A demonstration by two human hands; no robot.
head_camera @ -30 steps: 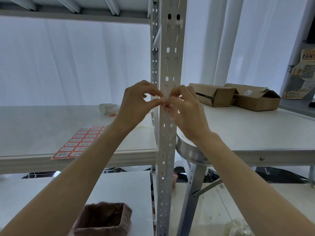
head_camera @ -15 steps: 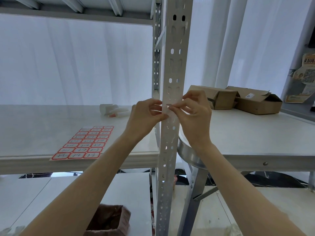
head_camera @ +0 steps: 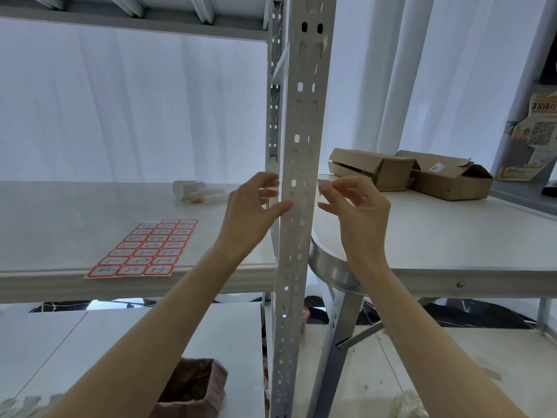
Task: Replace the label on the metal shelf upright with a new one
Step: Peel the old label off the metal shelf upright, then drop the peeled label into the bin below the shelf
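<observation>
Both hands have parted since 0.5 s ago. Right hand [head_camera: 358, 212] pinches peeled label [head_camera: 322, 186] beside upright [head_camera: 297, 188]; left hand [head_camera: 253, 209] loose, empty, thumb on post. Next, prob.: bin it, fetch new sticker from sheet [head_camera: 144, 250], lower left.

Upright blocked the straight path between the two hands; open air lay on both outer sides.

The perforated metal upright [head_camera: 297, 206] stood directly between the fingertips of the left hand [head_camera: 251, 212] and the right hand [head_camera: 357, 212], so neither could reach the other without going round it. Left of the left fingers, the shelf board [head_camera: 60, 212] was open, apart from a label sheet [head_camera: 144, 250] below and a white roll [head_camera: 193, 191] behind. Right of the right fingers the table [head_camera: 452, 236] lay free up to the cardboard boxes [head_camera: 413, 173] farther back. Under the wrists a brown bin [head_camera: 193, 390] occupied the floor gap.
</observation>
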